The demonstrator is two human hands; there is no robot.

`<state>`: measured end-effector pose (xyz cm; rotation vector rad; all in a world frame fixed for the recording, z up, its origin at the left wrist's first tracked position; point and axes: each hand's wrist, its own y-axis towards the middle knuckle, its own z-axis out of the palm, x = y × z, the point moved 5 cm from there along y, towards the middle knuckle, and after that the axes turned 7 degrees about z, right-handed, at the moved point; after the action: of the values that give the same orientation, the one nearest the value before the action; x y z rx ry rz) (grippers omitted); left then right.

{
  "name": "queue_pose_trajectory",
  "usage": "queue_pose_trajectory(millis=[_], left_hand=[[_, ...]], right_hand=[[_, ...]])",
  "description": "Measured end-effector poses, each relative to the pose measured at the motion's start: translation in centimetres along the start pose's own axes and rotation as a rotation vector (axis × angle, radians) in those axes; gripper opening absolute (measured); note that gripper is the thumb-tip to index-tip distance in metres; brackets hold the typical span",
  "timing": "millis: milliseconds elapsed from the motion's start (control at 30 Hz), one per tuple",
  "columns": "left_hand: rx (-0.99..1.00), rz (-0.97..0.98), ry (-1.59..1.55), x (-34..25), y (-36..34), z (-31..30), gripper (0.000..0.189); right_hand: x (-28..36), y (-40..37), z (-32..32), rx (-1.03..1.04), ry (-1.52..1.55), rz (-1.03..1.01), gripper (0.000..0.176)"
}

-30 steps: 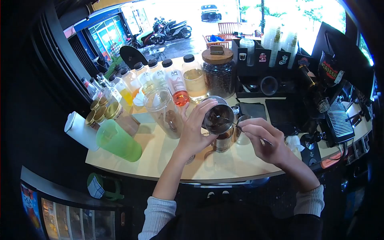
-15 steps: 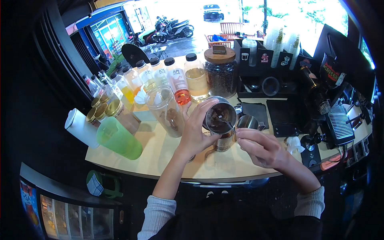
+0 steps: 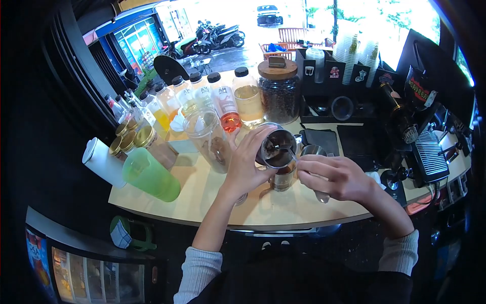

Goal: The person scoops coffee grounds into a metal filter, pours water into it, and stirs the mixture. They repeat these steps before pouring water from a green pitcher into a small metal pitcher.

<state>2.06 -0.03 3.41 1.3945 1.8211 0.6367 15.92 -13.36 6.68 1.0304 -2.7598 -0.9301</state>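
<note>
In the head view my left hand is wrapped round a metal pitcher, whose mouth is tilted toward me and shows dark contents. My right hand pinches a metal spoon; its thin shaft reaches over the rim into the pitcher. A pale rounded end shows below the right fingers, perhaps the spoon's other end. Under the pitcher stands a clear glass with something brown in it, partly hidden. Behind the right fingers sits a second metal cup.
Left of my hands stand a clear plastic jug, a green tumbler and gold-lidded jars. Syrup bottles and a bean jar line the back. A coffee machine occupies the right of the counter.
My right hand has shifted slightly and turned, bringing a pale rounded end into view below its fingers. The pitcher is tilted slightly differently in my left hand.
</note>
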Motion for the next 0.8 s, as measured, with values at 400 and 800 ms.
queue_pose_trajectory(millis=[400, 800], left_hand=[[0.020, -0.009, 0.022, 0.3, 0.0, -0.1, 0.081], [0.030, -0.143, -0.139, 1.8, -0.5, 1.0, 0.083]], right_hand=[[1.5, 0.3, 0.4, 0.111, 0.019, -0.083, 0.037], [-3.2, -0.4, -3.7, -0.438, 0.567, 0.424, 0.014]])
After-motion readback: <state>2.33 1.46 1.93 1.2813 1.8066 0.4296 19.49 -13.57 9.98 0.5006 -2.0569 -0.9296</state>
